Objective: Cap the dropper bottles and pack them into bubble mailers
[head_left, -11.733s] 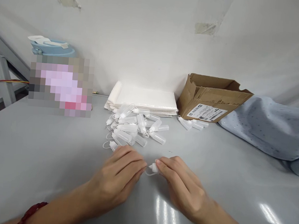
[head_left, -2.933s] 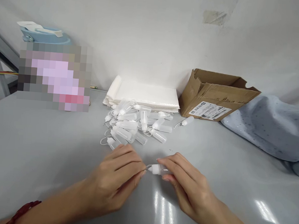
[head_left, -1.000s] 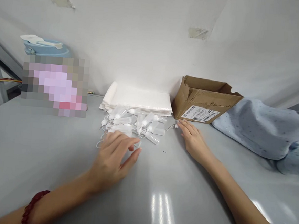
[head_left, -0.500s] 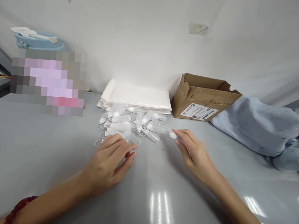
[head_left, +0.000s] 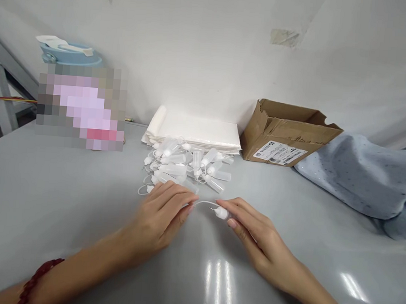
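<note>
My right hand (head_left: 259, 236) grips a small clear bottle with a white cap (head_left: 221, 213) and a thin needle tip pointing left. A white curved strap (head_left: 206, 202) runs from that bottle to the fingertips of my left hand (head_left: 163, 214), which pinch its far end. The end itself is hidden by the fingers. Just beyond my left hand lies a heap of similar small translucent bottles (head_left: 173, 169) with white caps and looped straps.
Behind the heap, a stack of white sheets or pouches (head_left: 201, 131) lies by the wall. An open cardboard box (head_left: 288, 137) stands right of it, beside a blue-grey cloth (head_left: 363, 174). At the back left are a blue container (head_left: 72, 56) and a blurred-out pinkish item (head_left: 87, 107).
My right hand has brought its bottle nearer and slightly left. My left hand's fingers have closed on the strap's end. The view has shifted slightly.
</note>
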{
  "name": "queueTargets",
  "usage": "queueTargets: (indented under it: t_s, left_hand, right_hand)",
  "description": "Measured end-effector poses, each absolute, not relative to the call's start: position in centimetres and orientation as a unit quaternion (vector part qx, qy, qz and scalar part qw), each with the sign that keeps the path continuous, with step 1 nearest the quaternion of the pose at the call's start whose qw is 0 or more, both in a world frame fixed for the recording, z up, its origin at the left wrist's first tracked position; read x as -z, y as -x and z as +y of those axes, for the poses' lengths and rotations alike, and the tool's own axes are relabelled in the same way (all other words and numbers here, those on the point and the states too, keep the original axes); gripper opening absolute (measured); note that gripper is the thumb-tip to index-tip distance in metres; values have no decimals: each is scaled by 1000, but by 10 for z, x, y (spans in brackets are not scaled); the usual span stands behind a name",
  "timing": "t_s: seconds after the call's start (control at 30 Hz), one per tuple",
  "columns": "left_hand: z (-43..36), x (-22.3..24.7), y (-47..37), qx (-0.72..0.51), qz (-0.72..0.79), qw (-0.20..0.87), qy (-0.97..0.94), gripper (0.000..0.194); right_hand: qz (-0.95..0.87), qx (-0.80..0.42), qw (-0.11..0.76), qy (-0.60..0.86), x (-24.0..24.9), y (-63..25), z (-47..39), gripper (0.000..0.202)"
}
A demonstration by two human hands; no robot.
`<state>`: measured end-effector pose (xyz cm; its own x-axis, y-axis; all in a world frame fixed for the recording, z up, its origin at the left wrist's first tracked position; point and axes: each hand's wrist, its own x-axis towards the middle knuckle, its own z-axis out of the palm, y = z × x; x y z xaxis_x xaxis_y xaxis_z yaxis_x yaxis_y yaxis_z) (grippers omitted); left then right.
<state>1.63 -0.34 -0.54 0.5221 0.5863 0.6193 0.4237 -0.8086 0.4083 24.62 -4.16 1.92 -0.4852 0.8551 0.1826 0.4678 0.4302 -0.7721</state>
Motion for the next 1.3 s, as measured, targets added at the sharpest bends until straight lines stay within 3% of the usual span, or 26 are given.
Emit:
queueTargets:
  t_s: [0.4, 1.3]
  left_hand:
    - [-11, 0, -24, -421, 269, 199, -843, 15]
    - [-13, 3, -24, -418, 270, 230, -836, 18]
  right_hand:
    - [-801, -302, 279, 435, -19, -242, -49, 34]
    - [-801, -327, 263, 426, -18, -243, -52, 27]
